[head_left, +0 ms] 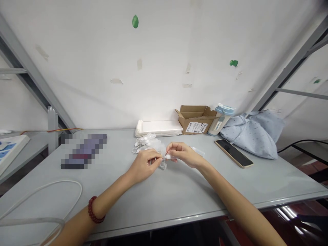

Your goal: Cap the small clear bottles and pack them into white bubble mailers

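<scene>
My left hand [143, 166], with a red bead bracelet on its wrist, is closed in a pinch on a thin white cord. In my right hand [186, 155] is a small transparent plastic bottle, its white cap [168, 156] poking out toward the left fingertips. The fingers hide most of this bottle, and the cord runs beside its cap. Just behind both hands lies a pile of similar transparent bottles [148, 140] with white caps and cord loops. Another transparent piece [198, 151] rests on the table beyond the right hand.
Behind the pile, a stack of white sheets or envelopes [161, 127] lies beside an open cardboard box [197, 121]. A blue-lidded cup [220, 119], a phone [233, 153] and a light blue cloth bag [252, 135] are at right. A white cable [77, 191] loops at left on the grey table [164, 205].
</scene>
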A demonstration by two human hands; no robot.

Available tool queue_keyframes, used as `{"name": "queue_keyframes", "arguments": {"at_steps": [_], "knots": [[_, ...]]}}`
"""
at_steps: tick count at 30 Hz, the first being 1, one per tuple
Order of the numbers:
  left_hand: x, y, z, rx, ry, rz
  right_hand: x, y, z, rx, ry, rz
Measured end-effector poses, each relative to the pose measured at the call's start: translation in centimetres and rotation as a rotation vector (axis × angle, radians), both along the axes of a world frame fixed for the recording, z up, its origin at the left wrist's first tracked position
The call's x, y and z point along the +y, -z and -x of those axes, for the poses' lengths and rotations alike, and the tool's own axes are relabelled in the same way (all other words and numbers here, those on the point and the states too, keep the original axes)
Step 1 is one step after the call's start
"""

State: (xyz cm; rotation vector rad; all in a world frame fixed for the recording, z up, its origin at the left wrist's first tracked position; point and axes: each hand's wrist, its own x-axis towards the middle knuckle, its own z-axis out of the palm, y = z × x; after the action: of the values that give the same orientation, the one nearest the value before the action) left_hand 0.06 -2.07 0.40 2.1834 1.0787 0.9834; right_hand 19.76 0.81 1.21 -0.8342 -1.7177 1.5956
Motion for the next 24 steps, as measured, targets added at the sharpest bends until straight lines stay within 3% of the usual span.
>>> {"name": "queue_keyframes", "arguments": {"at_steps": [5,12,18,24], "knots": [[0.0,-0.1,0.0,0.004,0.007,0.047,-0.1,-0.1,0.0,-0.01,-0.001,-0.02],[0.3,-0.9,0.2,-0.141,0.031,0.264,-0.2,-0.7,-0.3,0.002,0.047,-0.053],[1.0,-1.4,1.0,-0.228,-0.082,0.229,0.5,-0.8,-1.3,-0.075,0.051,-0.036],[1.1,-1.5,1.4,-0.242,-0.084,0.239,0.8,-0.7,-1.6,-0.063,0.099,-0.092]]}}
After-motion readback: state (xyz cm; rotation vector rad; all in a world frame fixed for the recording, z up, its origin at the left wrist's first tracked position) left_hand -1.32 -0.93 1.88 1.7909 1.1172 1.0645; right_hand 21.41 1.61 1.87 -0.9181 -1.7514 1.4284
